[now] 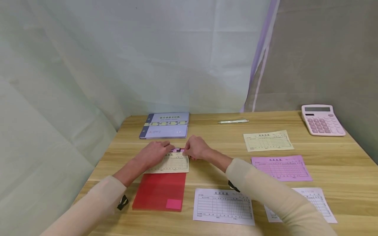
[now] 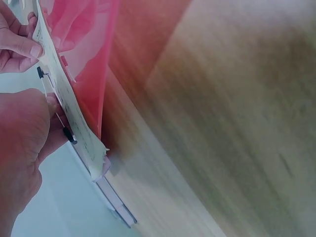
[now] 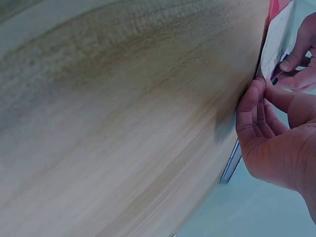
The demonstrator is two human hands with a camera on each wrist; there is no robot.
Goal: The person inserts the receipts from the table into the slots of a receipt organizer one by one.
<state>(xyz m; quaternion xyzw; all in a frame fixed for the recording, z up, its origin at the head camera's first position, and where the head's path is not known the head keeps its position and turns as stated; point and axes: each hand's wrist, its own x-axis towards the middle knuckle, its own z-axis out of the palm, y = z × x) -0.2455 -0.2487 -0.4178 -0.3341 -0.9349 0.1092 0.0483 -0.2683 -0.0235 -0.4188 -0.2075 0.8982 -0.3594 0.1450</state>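
Note:
A translucent red folder (image 1: 160,188) lies on the table with a yellow printed form (image 1: 172,164) over its upper part. Along the form's top edge runs a thin metal paper fastener (image 2: 59,111) with black sliders. My left hand (image 1: 155,154) pinches the fastener near its left end; some fingertips are hidden behind the sheets. At the top right corner, my right hand (image 1: 196,147) pinches the edge of the yellow form between thumb and index finger, shown by the right hand (image 3: 276,133) in the right wrist view. A pink sheet edge shows beneath the yellow form.
A blue account book (image 1: 166,126) lies behind the hands, with a white pen (image 1: 233,121) to its right. A pink calculator (image 1: 322,121) stands at the back right. Other forms, yellow (image 1: 268,141), pink (image 1: 282,168) and white (image 1: 222,208), lie on the right and in front.

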